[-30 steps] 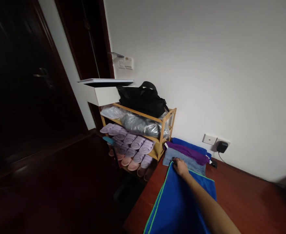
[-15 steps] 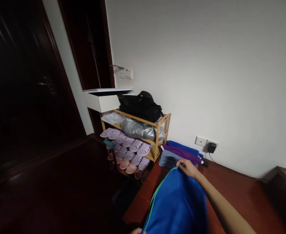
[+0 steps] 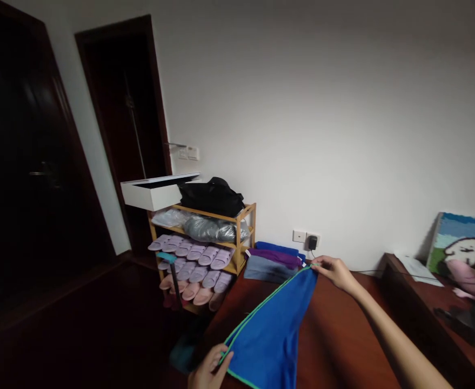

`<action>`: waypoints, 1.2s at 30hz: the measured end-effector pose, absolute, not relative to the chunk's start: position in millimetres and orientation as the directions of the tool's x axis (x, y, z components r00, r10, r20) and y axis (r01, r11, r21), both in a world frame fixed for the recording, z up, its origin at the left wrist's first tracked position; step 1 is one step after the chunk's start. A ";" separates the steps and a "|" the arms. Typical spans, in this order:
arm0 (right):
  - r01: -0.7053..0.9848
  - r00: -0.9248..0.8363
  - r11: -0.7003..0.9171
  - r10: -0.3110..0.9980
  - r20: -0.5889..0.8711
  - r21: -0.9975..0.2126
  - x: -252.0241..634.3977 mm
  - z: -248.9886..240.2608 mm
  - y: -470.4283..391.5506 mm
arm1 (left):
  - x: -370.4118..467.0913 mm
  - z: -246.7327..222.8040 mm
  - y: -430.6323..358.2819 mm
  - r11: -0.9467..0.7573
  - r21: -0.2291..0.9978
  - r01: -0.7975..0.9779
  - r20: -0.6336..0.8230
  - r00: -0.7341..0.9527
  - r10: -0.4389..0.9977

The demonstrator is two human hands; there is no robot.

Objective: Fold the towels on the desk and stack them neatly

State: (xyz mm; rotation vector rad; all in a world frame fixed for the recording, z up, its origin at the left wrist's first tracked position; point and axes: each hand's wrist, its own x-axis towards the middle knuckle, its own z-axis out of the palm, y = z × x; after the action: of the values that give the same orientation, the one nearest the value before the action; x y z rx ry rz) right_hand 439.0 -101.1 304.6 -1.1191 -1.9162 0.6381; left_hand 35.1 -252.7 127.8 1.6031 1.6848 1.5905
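Note:
A blue cloth point(image 3: 267, 329) with a bright green edge hangs stretched between my two hands above the reddish-brown table. My left hand point(image 3: 211, 367), low in the picture, pinches its near corner. Farther off and to the right, my right hand point(image 3: 333, 271) pinches the far corner. Just beyond the cloth, at the table's far end, lie folded cloths: a grey-blue one point(image 3: 267, 269) in front, a purple one point(image 3: 278, 257) behind it and a blue one point(image 3: 275, 247) at the back.
A wooden rack point(image 3: 239, 237) holds rows of slippers point(image 3: 196, 252), plastic-wrapped items and a black bag point(image 3: 213, 195). An open white box point(image 3: 152, 195) juts from its left. A black plug point(image 3: 312, 242) sits in the wall. At right stand a raised brown ledge and a colourful picture point(image 3: 464, 246).
The view has swung right and up. My left hand has come further into view, and the cloth is now pulled into a longer, narrower shape between both hands.

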 end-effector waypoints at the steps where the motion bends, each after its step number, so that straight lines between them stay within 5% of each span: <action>1: 0.469 -0.266 0.471 0.882 0.389 -0.747 447.1 313.6 -113.8 | 36.5 137.7 -255.4 -0.273 0.821 0.501 0.459 -0.295 0.838; 11: 0.494 -0.212 0.403 0.915 0.343 -0.770 511.3 354.4 -226.1 | 41.2 215.7 -270.7 -0.406 0.643 0.649 0.608 -0.109 0.787; 23: 0.423 -0.204 0.301 0.951 0.234 -0.855 550.3 319.5 -302.9 | 65.0 307.0 -295.3 -0.633 0.438 0.638 0.833 -0.024 0.552; 36: 0.440 -0.157 0.255 0.966 0.206 -0.861 547.2 281.9 -336.2 | 56.4 340.3 -313.3 -0.634 0.368 0.680 0.850 0.030 0.526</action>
State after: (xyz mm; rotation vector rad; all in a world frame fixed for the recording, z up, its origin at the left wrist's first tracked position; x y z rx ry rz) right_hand 547.2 -336.2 281.9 -1.2990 -1.7352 0.8368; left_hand 56.4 -313.3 340.3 2.3497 1.3881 1.8219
